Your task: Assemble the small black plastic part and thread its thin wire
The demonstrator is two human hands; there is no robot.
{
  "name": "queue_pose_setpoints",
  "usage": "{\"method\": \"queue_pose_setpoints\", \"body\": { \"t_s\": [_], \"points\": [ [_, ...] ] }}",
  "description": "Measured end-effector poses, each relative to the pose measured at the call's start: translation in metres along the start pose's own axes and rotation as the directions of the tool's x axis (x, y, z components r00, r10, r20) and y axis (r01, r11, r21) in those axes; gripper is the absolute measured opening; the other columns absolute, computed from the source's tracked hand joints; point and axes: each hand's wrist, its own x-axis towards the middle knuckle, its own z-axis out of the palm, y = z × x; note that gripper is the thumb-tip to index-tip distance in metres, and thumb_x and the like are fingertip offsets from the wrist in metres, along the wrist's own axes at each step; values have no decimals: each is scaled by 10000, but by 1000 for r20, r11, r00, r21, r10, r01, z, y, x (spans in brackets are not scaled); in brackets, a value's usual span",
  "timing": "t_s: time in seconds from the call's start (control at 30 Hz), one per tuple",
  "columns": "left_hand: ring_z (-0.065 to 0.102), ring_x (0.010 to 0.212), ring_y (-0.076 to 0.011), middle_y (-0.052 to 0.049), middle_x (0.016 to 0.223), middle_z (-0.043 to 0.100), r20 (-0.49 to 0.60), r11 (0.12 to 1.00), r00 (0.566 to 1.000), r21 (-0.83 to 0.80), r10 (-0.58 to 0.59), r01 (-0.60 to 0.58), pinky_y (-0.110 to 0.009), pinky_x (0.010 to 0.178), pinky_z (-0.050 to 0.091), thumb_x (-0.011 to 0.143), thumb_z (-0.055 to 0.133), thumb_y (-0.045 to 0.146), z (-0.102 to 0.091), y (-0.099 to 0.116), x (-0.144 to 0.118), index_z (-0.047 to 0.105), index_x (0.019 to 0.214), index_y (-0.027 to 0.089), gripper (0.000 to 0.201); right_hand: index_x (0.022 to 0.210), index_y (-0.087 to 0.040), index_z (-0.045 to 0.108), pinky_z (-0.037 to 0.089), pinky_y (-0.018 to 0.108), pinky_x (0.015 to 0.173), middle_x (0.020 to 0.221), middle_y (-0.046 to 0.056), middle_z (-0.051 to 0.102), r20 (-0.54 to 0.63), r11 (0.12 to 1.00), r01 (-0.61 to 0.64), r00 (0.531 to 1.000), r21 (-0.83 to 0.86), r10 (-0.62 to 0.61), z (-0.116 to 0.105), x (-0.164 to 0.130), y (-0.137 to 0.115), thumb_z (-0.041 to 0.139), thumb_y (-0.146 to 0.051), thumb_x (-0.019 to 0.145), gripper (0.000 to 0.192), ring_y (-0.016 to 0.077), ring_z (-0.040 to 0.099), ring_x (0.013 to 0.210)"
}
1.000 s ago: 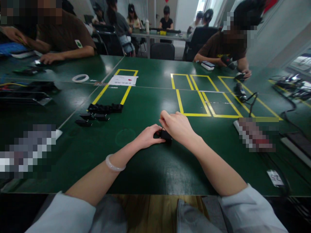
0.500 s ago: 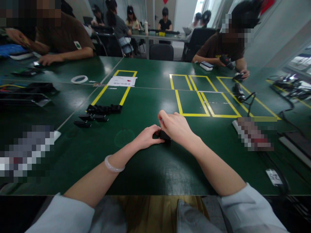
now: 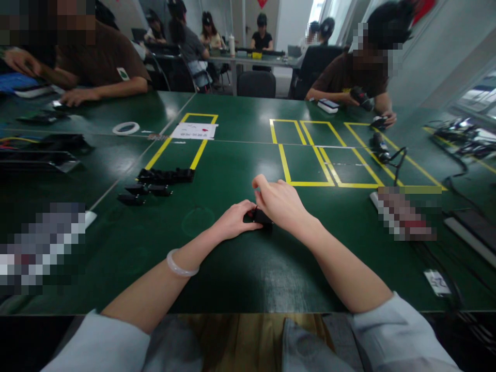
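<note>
Between both sets of fingertips sits a small black plastic part (image 3: 260, 217), resting on the green table (image 3: 240, 268). Left hand (image 3: 234, 219) and right hand (image 3: 281, 202) both pinch it. Looks light and rigid, so gripping its short ends seems best.

— Over on the left, a row of black parts (image 3: 161, 175) sits at the foot of the yellow tape outline (image 3: 201, 147), with three loose black pieces (image 3: 143, 192) just beside it.

— And a white tape ring (image 3: 126, 127) further back, near a white paper sheet (image 3: 195, 130). Right side?

— More yellow tape boxes (image 3: 325, 155), a black tool with a cable (image 3: 382, 147), all on the green surface (image 3: 240, 279).
</note>
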Motion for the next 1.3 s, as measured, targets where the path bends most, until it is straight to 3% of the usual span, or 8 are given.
{"method": "queue_pose_setpoints", "body": {
  "t_s": [0.27, 0.53, 0.7, 0.83, 1.03, 1.2, 1.3],
  "points": [
    [586, 871, -220, -53, 964, 615, -8, 1000, 1000, -7, -11, 11, -331, 786, 466, 758, 707, 397, 0, 2, 0, 581, 1092, 174, 421, 979, -188, 498, 245, 277, 640, 725, 11, 675, 16, 999, 34, 999, 2, -34, 0, -1, 2, 329, -356, 961, 239, 148, 575, 613],
    [592, 870, -223, -52, 966, 615, -4, 1000, 1000, -13, -9, 8, -339, 795, 465, 748, 715, 390, 0, 0, 0, 591, 1047, 178, 387, 1024, -184, 482, 248, 271, 632, 778, 10, 678, -12, 998, 39, 999, 44, -39, -2, -2, 1, 340, -257, 942, 179, 140, 575, 638],
    [594, 870, -225, -48, 952, 623, -15, 1000, 1000, -16, -9, 9, -329, 775, 467, 749, 711, 407, 1, -1, 0, 581, 1051, 174, 403, 946, -195, 504, 245, 276, 640, 730, 10, 673, 5, 999, 47, 999, 17, -47, -3, -1, 1, 336, -361, 962, 237, 144, 576, 622],
    [593, 862, -221, -50, 961, 619, -4, 1000, 1000, -7, -7, 7, -333, 782, 469, 748, 714, 396, 0, 0, 0, 591, 1073, 180, 409, 978, -192, 505, 241, 278, 634, 732, 15, 672, 11, 999, 32, 999, 10, -32, -2, -1, 1, 322, -275, 951, 203, 143, 567, 610],
    [594, 927, -233, -46, 1002, 620, -16, 1000, 1000, 16, 16, -16, -355, 846, 460, 755, 710, 397, 0, 0, 0, 617, 934, 189, 289, 992, -183, 499, 243, 279, 643, 786, 16, 676, -21, 998, 48, 999, 31, -47, -4, -4, -1, 349, -218, 908, 175, 140, 565, 645],
    [598, 874, -227, -49, 956, 628, -17, 1000, 1000, -4, -11, 11, -341, 787, 475, 748, 714, 410, 1, 0, 0, 591, 1049, 179, 398, 931, -194, 513, 226, 284, 639, 705, 17, 666, -5, 998, 64, 998, -5, -64, -2, -2, 1, 340, -314, 950, 211, 143, 558, 615],
    [596, 865, -219, -52, 975, 626, -14, 1000, 1000, -11, -7, 7, -340, 790, 476, 748, 716, 398, 0, 0, 0, 585, 1076, 178, 416, 954, -186, 508, 224, 282, 633, 718, 22, 669, 2, 998, 61, 998, 0, -61, -2, -2, 1, 329, -270, 947, 198, 140, 555, 610]
  ]
}}
